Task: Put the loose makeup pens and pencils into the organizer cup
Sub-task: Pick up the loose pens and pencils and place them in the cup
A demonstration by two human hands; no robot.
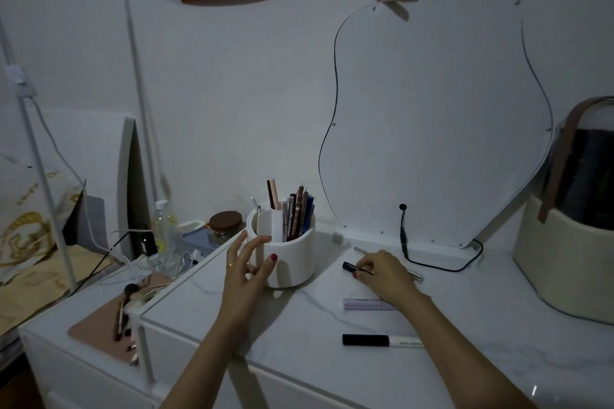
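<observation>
A white round organizer cup (292, 259) stands on the marble tabletop, divided inside, with several pens and pencils (297, 212) upright in it. My left hand (247, 267) is spread against the cup's left side, fingers touching its wall. My right hand (382, 272) lies to the cup's right, fingertips pinching a dark-capped pen (350, 266) that still rests on the table. A lilac tube (365, 304) lies just below that hand, partly hidden by my wrist. Nearer me lies a black-and-white pen (382, 340). A thin pale pencil (360, 250) peeks out behind my right hand.
A wavy-edged mirror (442, 116) leans on the wall behind, its black cable (442, 264) looping on the table. A cream basket bag (571, 242) stands at the right. Left, a lower surface holds a pink mat with brushes (109, 322), a bottle (164, 229) and a brown-lidded jar (226, 226).
</observation>
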